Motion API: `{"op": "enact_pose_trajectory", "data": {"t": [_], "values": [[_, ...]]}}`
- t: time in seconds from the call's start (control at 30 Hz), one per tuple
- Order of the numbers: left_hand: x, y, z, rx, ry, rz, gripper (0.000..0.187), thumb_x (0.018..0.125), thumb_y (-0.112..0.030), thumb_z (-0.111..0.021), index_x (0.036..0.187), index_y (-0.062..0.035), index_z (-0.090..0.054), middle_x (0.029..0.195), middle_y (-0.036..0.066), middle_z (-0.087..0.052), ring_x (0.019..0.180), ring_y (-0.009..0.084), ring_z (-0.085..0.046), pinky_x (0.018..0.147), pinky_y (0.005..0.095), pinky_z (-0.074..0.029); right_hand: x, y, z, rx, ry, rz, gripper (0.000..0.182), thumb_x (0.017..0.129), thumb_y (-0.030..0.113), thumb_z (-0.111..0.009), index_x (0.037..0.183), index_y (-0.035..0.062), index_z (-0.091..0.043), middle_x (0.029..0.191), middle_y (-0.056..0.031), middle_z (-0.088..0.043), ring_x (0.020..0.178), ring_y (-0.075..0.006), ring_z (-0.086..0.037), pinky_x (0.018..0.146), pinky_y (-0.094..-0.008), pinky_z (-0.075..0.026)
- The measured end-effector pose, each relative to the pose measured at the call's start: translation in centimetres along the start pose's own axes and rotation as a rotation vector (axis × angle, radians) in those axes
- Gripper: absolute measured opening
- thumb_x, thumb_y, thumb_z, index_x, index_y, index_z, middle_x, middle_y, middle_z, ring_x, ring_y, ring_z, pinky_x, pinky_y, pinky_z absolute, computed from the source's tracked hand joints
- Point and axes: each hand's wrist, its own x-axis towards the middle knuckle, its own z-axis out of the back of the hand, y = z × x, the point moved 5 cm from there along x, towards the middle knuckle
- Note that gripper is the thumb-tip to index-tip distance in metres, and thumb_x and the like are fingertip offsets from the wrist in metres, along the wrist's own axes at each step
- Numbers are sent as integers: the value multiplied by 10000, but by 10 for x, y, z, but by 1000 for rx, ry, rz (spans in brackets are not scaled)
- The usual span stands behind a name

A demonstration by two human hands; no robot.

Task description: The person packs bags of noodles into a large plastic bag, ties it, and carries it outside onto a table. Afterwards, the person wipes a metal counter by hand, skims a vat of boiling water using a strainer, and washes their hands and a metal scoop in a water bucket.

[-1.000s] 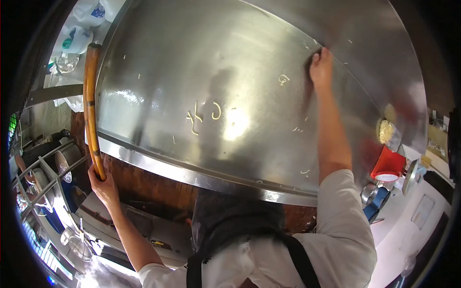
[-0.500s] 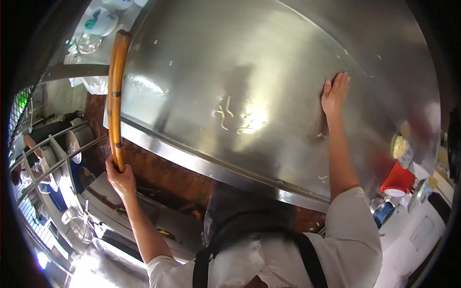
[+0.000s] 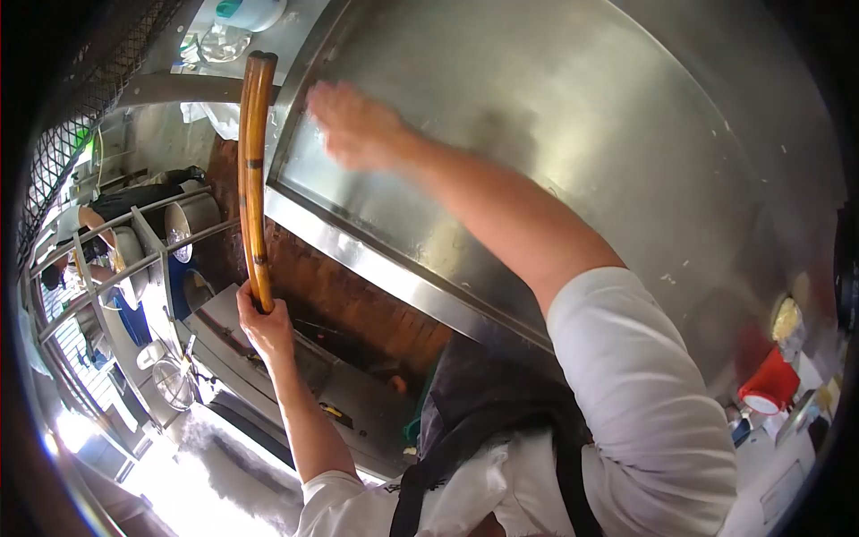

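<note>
My left hand [image 3: 267, 324] is closed around the lower end of a long bamboo pole [image 3: 254, 170]. The pole stands out beyond the table's left edge, and its top looks like two lengths side by side. My right hand [image 3: 353, 130] is over the left part of a stainless steel table [image 3: 617, 116], close to the raised edge and right of the pole. Motion smears its fingers, so their shape and anything in them cannot be made out. Small pale scraps [image 3: 687, 265] lie on the steel toward the right.
A red container [image 3: 769, 381] and a bag with pale yellow contents [image 3: 787, 320] are at the right. Metal pots [image 3: 191, 219] stand on a rack at the left, where another person's arm [image 3: 91, 217] reaches in. A plastic jug [image 3: 250, 12] sits at the upper left.
My right hand has swept from the table's right side across to its left edge. Pale strips seen mid-table no longer show there. My left hand still grips the bamboo pole; the view has shifted.
</note>
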Motion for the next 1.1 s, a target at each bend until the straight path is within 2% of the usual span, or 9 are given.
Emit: {"op": "enact_pose_trajectory", "data": {"t": [0.17, 0.3, 0.4, 0.53, 0.63, 0.67, 0.77, 0.83, 1.1], "values": [[12, -14, -2, -35, 28, 16, 369, 754, 7, -570, 1121, -21, -609, 889, 172, -642, 800, 339, -636, 788, 404, -507, -169, 71, 20, 390, 117, 359, 567, 1023, 224, -386, 1514, -52, -322, 1619, -177, -281, 1520, -263, -228, 1269, -396, -167], [29, -27, -22, -14, 93, -39, 356, 818, -115, -720, 1146, -25, -613, 957, 214, -667, 864, 403, -645, 814, 444, -511, -308, 24, 105, 750, 681, 388, 477, 983, 90, -518, 1451, 16, -466, 1544, -132, -436, 1456, -279, -375, 1238, -410, -256], [45, -43, -43, 6, 91, -104, 441, 811, -234, -809, 1145, -20, -615, 1004, 218, -664, 913, 417, -635, 829, 464, -502, -299, -92, 129, 1075, 226, -197, 499, 994, 57, -526, 1486, 52, -445, 1534, -131, -454, 1411, -299, -445, 1193, -388, -323], [63, -77, -65, 74, 89, -304, 549, 809, -386, -815, 1157, -13, -613, 1054, 196, -644, 1001, 403, -620, 849, 461, -493, -199, -197, 109, -13, -133, -263, 490, 1036, 207, -471, 1489, 27, -420, 1557, -161, -405, 1467, -300, -337, 1203, -413, -284], [78, -81, -84, 164, 83, -388, 563, 826, -433, -785, 1179, -32, -609, 1081, 190, -634, 1014, 395, -617, 854, 464, -493, -168, -111, 88, -192, 167, 12, 543, 1021, 254, -487, 1514, 48, -388, 1596, -114, -361, 1494, -280, -292, 1227, -409, -240], [78, -88, -86, 196, 101, -395, 584, 827, -474, -770, 1194, -50, -604, 1095, 185, -625, 1020, 400, -615, 859, 477, -495, -189, -93, 20, 322, 3, 66, 560, 1026, 285, -457, 1536, 77, -357, 1637, -85, -285, 1524, -266, -216, 1253, -408, -178], [88, -82, -100, 212, 69, -445, 578, 833, -478, -762, 1201, -62, -601, 1090, 184, -622, 1027, 409, -614, 863, 493, -498, -293, 30, 55, 742, 648, 137, 597, 1070, 334, -287, 1581, 49, -170, 1683, -83, -71, 1552, -224, -44, 1273, -404, 3], [90, -79, -106, 248, 28, -479, 552, 851, -467, -748, 1194, -57, -611, 1064, 212, -614, 1005, 433, -610, 861, 511, -499, -375, 45, 96, 474, 470, 407, 570, 1052, 297, -363, 1548, 23, -299, 1643, -117, -248, 1536, -232, -178, 1275, -406, -98], [120, -65, -128, 534, -4, -324, 611, 869, -595, -659, 1298, -164, -609, 1165, 214, -607, 1101, 441, -586, 917, 548, -491, -368, -201, 163, 94, -80, -411, 545, 1052, 226, -393, 1561, 58, -300, 1613, -140, -315, 1513, -280, -244, 1248, -417, -202]]}}
